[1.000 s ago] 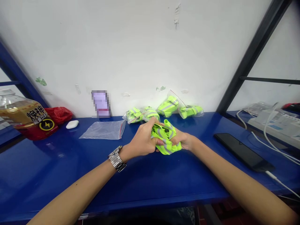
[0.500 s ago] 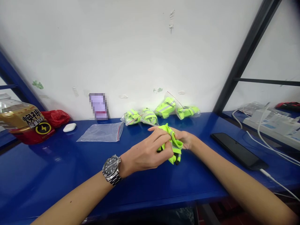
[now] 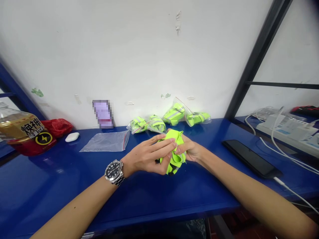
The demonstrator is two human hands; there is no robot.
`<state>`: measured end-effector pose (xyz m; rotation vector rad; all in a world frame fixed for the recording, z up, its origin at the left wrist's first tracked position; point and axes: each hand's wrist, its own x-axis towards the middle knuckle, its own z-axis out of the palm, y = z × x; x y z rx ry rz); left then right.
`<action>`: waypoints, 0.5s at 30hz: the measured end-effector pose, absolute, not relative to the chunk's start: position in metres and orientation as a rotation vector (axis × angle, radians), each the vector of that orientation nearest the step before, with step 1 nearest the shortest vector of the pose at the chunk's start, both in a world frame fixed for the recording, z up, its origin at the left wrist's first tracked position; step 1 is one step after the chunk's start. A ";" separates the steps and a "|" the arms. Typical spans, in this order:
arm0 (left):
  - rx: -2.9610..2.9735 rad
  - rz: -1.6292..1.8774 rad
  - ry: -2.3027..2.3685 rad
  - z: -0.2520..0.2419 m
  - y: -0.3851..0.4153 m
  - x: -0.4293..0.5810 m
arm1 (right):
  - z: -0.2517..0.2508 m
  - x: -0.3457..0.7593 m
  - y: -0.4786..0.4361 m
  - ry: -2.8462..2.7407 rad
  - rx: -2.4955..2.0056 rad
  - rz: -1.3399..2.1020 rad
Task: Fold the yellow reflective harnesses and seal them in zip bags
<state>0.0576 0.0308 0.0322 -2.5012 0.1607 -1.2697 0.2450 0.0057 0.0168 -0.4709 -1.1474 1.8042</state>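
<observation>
Over the middle of the blue table [image 3: 149, 199], both hands meet on one neon yellow-green fabric bundle [image 3: 174, 136]. It is scrunched, with a grey reflective strip showing at the lower end.

- **Left hand [image 3: 147, 156]:** comes in from the left. The fingers [image 3: 164, 146] lie long and nearly flat across the front of the bundle, with the thumb underneath. This is a narrow pinch closed on cloth. There is a wristwatch [image 3: 113, 171] on this arm.
- **Right hand [image 3: 190, 151]:** comes in from the right and sits behind the bundle. It is curled round the far side and closed on the same cloth, with the thumb tip pressing into the fold.
- **Bundle:** sits between the two grips, touching both. Its long axis runs roughly top to bottom in the frame, leaning slightly, and the lower tail hangs below the left fingers. I cannot tell whether the tail touches the tabletop or sits just above it.
- **Which hand is nearer:** neither, since both are on it. The left covers the near face and the right covers the back.

An empty zip bag [image 3: 106, 142] lies flat to the left of the left hand, near it but apart, with its mouth side toward the hands. Packed bags [image 3: 171, 116] of the same neon cloth are lined up along the wall behind. A phone [image 3: 250, 158] lies on the right, well apart, with a cable plugged in. A bottle [image 3: 25, 132] lies at the far left.
</observation>
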 end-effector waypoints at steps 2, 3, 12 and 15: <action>-2.458 -1.249 0.110 0.034 0.039 0.051 | 0.017 0.239 0.005 -1.117 -0.480 1.690; -2.441 -1.231 0.085 0.034 0.044 0.047 | 0.018 0.236 0.005 -1.107 -0.480 1.636; -2.445 -1.036 -0.091 0.028 0.068 0.033 | 0.017 0.230 0.013 -1.052 -0.558 1.352; -2.490 -0.921 -0.229 0.031 0.068 0.032 | 0.017 0.235 0.018 -1.003 -0.596 1.283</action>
